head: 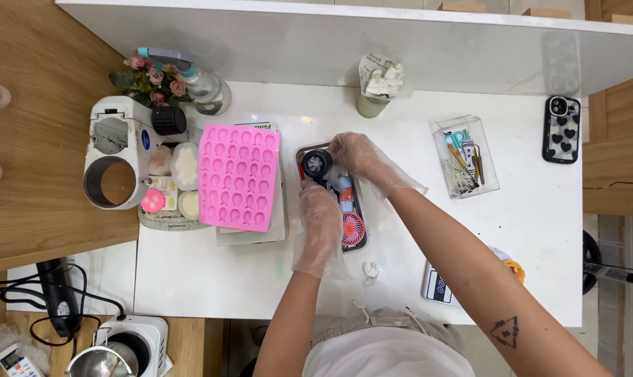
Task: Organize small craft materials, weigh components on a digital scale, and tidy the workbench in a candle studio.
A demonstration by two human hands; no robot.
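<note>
From the head view, my left hand (318, 222) in its thin clear plastic glove is closed on the small black round device with a grey fan-like face (316, 165), gripping it from below. My right hand (358, 155), gloved the same way, rests curled over the far edge of the shallow dark rectangular metal tray (364, 241); whether those fingers pinch anything I cannot tell. I judge the right hand steadies the tray while the left keeps the device over it.

The device sits at the tray's far left corner, its round face turned up toward me. It looks squat, so I can't make out a clear long axis. The tray runs lengthwise away from me and also holds a pink round fan-shaped piece (352, 229) at its near end and a small blue piece (345, 185) in between.

Just left lies a pink silicone mould sheet with rows of cavities (239, 177) — flat on the white tabletop (526, 230).
</note>
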